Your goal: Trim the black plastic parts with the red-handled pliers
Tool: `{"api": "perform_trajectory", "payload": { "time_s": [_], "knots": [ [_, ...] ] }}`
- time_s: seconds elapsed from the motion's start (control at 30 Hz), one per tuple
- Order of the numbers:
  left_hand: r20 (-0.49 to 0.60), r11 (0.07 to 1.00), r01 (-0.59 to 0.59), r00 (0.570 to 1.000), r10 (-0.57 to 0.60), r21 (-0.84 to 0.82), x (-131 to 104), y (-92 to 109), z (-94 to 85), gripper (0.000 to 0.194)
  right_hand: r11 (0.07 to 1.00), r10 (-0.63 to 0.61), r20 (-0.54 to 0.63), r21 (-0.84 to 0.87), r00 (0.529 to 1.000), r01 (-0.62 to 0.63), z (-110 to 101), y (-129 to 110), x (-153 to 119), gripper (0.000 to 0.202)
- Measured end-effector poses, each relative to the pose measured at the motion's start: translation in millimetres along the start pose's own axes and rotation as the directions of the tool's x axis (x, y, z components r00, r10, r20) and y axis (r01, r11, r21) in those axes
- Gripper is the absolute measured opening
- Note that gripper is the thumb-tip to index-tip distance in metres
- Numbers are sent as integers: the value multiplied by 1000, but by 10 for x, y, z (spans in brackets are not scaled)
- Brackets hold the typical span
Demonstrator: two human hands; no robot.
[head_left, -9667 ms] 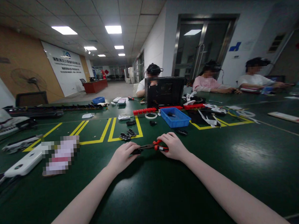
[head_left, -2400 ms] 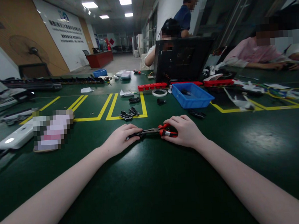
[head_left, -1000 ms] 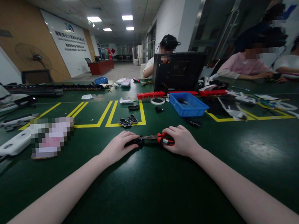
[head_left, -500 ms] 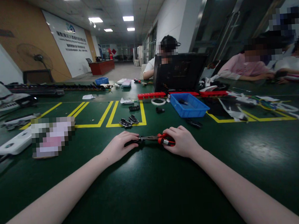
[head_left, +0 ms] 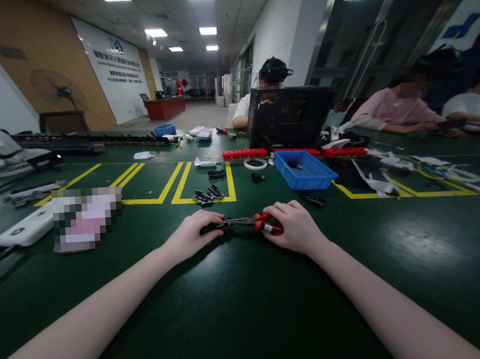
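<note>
While the part (head_left: 227,223) is sitting above the surface (head_left: 247,303), pinched in the left hand (head_left: 192,236), the long tips of the pliers (head_left: 246,221) are reaching its right end. The right hand (head_left: 295,225) is wrapping the red and black handles; whether the tips are truly gripping, I cannot tell. The left fingers are covering much of the part, which is looking small, black and irregular.

If the tips are biting only an edge, a hard squeeze could be sending them off sideways towards those nearby fingertips. Uneven pressure could be cracking a thin wall, since the part is seeming to be plastic, and a loose pinch could be letting it twist.

Beyond the hands, jagged black pieces (head_left: 202,197) are lying near the yellow tape (head_left: 231,183), and a rounded dark cap (head_left: 258,177) is resting near a flat white ring (head_left: 255,164). Farther right, a blue tray (head_left: 310,183) is showing straight, smooth walls. The surface is gleaming dark green, so a dropped fragment could be skidding.
</note>
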State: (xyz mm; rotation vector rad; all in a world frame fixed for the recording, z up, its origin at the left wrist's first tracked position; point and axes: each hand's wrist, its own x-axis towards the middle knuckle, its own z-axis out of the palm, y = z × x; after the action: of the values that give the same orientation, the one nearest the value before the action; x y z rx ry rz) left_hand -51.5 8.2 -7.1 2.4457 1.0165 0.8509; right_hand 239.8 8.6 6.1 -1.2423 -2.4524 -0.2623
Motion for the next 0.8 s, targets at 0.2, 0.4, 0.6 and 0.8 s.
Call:
{"api": "perform_trajectory", "payload": {
  "time_s": [0.2, 0.4, 0.6, 0.8],
  "knots": [
    [-29, 998, 43, 999, -44, -38, -1, 13, -2, 26, 1000, -14, -19, 11, 1000, 14, -10, 4, -1, 42],
    [-1, 997, 69, 998, -70, -33, 7, 39, -29, 27, 1000, -17, -8, -3, 1000, 17, -13, 2, 7, 47],
    [29, 997, 56, 998, -55, -47, 11, 27, -33, 29, 1000, -21, -13, 12, 1000, 22, -10, -4, 1, 49],
    [34, 999, 33, 999, -32, -33, 20, 39, -42, 28, 998, -36, -131, 40, 991, 42, -4, -5, -26, 61]
  ]
}}
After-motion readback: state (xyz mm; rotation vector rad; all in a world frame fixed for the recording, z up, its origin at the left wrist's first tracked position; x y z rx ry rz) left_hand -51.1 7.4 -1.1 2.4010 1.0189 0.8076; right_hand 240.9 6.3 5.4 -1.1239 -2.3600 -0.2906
